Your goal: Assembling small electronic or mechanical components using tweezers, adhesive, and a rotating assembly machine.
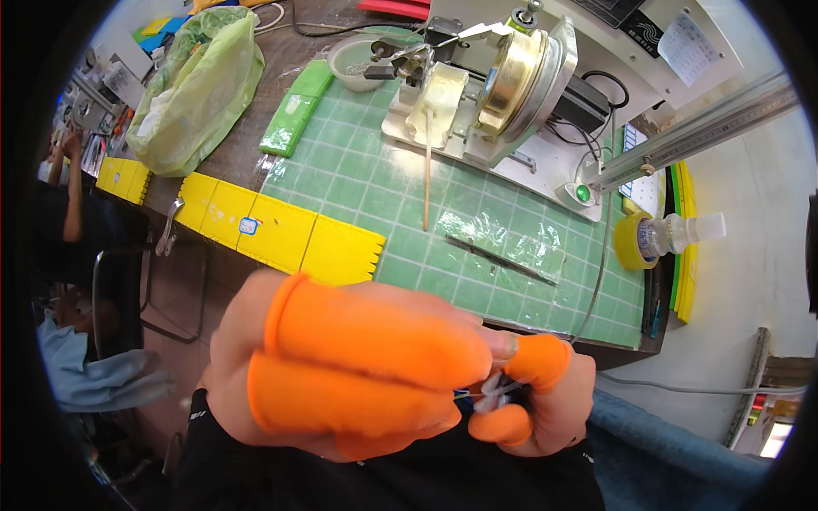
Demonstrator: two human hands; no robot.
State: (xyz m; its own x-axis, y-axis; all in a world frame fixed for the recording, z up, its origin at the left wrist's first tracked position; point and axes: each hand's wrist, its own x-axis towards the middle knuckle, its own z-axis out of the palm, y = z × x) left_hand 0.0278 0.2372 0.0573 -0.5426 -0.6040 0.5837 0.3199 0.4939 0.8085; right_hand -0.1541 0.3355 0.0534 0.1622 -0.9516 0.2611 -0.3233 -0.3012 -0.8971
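My left hand [358, 366], with orange finger cots, is held low in front of me, just off the table's front edge. Its fingers are closed together, and their tips meet those of my right hand; what they hold is hidden. Orange cots also cover the thumb and forefinger of my right hand [558, 400], which is closed on a small translucent piece [494, 393]. A thin coloured strand runs from that piece toward my left fingertips. The exact kind of the piece is too small to tell.
A green gridded mat [358, 183] covers the table. On it are a machine with a brass-coloured wheel [509, 81], a wooden stick [427, 183], a dark thin rod [503, 260] and a bowl [358, 64]. Yellow strips [277, 226] edge the front. Another person [72, 187] sits left.
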